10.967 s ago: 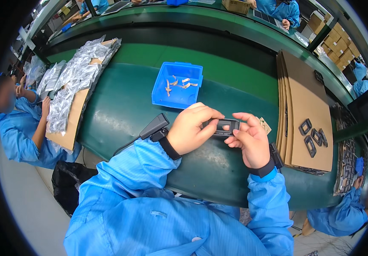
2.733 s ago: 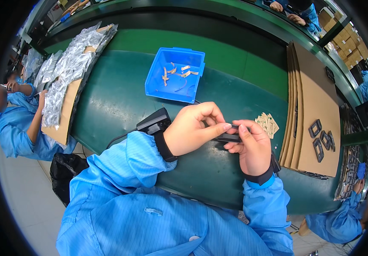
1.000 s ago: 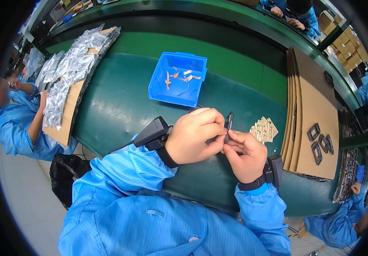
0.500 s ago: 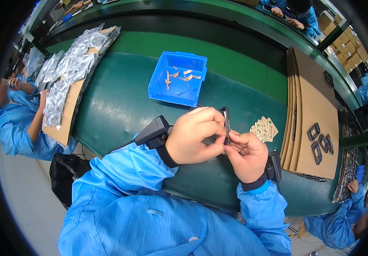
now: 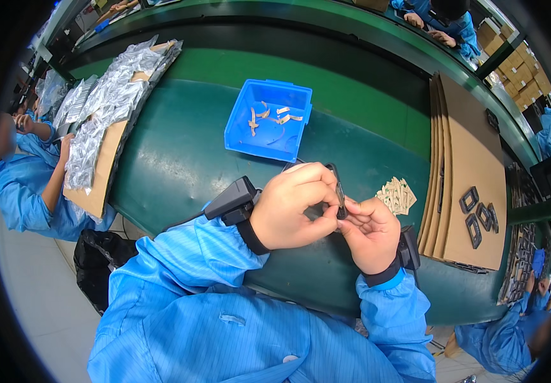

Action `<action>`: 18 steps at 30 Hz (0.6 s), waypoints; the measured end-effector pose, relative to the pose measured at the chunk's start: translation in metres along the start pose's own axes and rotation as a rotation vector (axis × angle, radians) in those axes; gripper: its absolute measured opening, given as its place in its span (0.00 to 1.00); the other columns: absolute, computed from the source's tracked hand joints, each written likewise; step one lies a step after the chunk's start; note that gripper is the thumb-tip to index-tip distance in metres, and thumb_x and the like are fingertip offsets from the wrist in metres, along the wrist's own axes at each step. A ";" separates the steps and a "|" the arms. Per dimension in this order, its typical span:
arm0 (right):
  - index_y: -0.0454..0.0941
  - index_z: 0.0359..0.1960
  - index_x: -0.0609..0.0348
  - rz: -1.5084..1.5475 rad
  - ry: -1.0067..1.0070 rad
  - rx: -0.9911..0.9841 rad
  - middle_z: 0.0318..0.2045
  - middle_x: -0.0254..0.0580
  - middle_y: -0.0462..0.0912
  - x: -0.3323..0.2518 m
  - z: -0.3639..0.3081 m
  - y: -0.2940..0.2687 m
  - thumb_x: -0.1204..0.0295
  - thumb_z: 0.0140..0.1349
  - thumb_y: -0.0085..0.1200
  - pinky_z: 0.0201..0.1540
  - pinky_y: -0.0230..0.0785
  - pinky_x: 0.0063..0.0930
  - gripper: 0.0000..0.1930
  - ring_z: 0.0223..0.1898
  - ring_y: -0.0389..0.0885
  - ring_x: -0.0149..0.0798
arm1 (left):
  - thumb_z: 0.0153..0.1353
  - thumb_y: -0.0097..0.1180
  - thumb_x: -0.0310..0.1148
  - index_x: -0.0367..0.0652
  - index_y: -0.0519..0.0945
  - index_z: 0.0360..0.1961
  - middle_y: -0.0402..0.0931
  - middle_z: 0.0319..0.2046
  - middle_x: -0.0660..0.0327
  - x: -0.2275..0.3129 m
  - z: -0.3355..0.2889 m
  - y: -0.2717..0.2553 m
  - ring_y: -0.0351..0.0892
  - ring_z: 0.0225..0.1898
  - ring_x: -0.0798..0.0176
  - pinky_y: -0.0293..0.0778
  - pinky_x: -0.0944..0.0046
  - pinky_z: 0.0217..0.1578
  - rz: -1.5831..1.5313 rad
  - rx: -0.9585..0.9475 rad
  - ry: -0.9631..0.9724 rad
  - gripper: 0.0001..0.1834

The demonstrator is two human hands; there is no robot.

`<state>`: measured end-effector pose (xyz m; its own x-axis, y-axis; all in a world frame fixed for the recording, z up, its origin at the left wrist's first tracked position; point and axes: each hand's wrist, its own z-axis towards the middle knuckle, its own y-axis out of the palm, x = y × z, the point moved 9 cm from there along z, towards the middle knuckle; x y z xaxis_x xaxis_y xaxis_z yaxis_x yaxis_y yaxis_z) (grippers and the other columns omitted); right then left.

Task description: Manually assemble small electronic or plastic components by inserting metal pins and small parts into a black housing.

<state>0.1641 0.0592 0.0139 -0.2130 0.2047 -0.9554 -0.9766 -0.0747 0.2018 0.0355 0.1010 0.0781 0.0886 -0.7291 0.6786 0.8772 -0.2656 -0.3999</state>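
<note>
Both my hands meet over the green table, fingers closed on a black rectangular frame seen nearly edge-on. My left hand grips it from the left, thumb and fingertips pinched near its lower part. My right hand pinches the same frame at its lower right edge. Much of the piece is hidden behind my left fingers. Just beyond my hands sits a blue plastic bin with several curled tan strips in it. Right of my hands lies a loose pile of small cream-coloured pieces.
Stacked cardboard sheets stand at the right, with several black frames on top. Plastic-wrapped items lie on cardboard at the left, by a person in blue. A black bag is below the table's left edge.
The frame has tilted slightly between my fingers, and both hands keep their grip. At lower right, a co-worker's hands and arms have shifted.
</note>
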 end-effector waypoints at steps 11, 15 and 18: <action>0.70 0.44 0.66 0.091 0.052 -0.027 0.46 0.52 0.80 0.003 0.001 0.000 0.92 0.60 0.51 0.52 0.77 0.29 0.13 0.49 0.82 0.38 | 0.43 0.64 0.21 0.40 0.77 0.25 0.74 0.31 0.60 0.003 0.001 -0.002 0.76 0.32 0.57 0.72 0.61 0.33 0.018 0.030 0.011 0.08; 0.71 0.44 0.65 0.187 0.105 0.038 0.44 0.50 0.81 0.005 0.003 0.002 0.92 0.59 0.51 0.50 0.77 0.26 0.13 0.47 0.82 0.36 | 0.45 0.63 0.22 0.41 0.77 0.26 0.74 0.31 0.60 -0.001 0.001 0.000 0.76 0.33 0.56 0.72 0.61 0.33 0.024 0.039 -0.011 0.08; 0.71 0.42 0.65 0.167 0.097 0.087 0.42 0.48 0.81 0.007 0.002 -0.005 0.91 0.59 0.51 0.47 0.77 0.24 0.12 0.45 0.83 0.33 | 0.46 0.63 0.23 0.42 0.78 0.27 0.74 0.32 0.61 -0.002 0.000 0.007 0.75 0.34 0.55 0.72 0.60 0.33 0.073 -0.010 0.004 0.07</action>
<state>0.1674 0.0635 0.0064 -0.3720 0.1009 -0.9227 -0.9279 -0.0142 0.3726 0.0414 0.1005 0.0742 0.1500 -0.7495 0.6448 0.8639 -0.2178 -0.4541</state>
